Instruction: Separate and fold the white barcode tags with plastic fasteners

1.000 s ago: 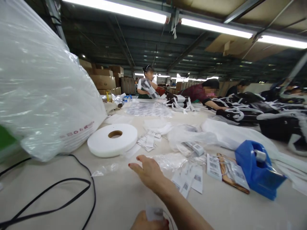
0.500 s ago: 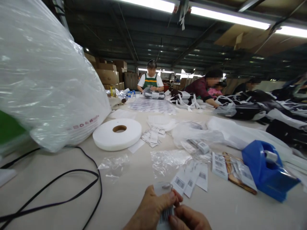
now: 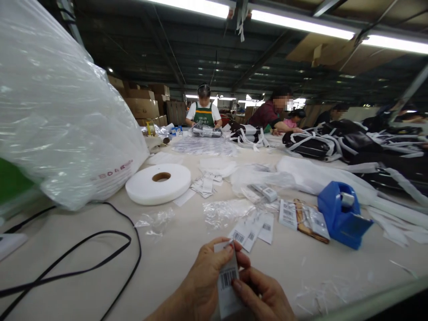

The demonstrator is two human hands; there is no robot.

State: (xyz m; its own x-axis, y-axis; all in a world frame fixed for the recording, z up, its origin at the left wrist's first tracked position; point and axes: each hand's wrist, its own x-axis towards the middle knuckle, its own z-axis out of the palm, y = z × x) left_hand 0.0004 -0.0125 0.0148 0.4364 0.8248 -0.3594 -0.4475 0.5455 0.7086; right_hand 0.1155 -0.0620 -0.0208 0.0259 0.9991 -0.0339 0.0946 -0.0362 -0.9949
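Note:
My left hand (image 3: 203, 272) is closed on a white barcode tag (image 3: 228, 292), its thumb pressed across the tag's upper end. From the right, my right hand (image 3: 262, 292) pinches the tag's edge near the printed barcode. Whether there is more than one tag in the grip I cannot tell. Just beyond my fingers lie several loose barcode tags (image 3: 250, 229), fanned out on the table. Beside them is a crumpled piece of clear plastic (image 3: 224, 211). To their right rests a bundle of tags (image 3: 312, 223) with a brown band around it.
A blue tape dispenser (image 3: 341, 218) stands at the right. On the left are a white tape roll (image 3: 177, 185), a black cord (image 3: 138, 254) and a large plastic-wrapped bundle (image 3: 67, 111). Co-workers (image 3: 203, 113) handle goods across the table (image 3: 174, 263). Black bags (image 3: 310, 145) lie at the far right.
Both hands, still on the tag, have come up slightly and more of the tag's barcode shows. The view has swung right. The co-worker at right has drawn their arm back from the bags.

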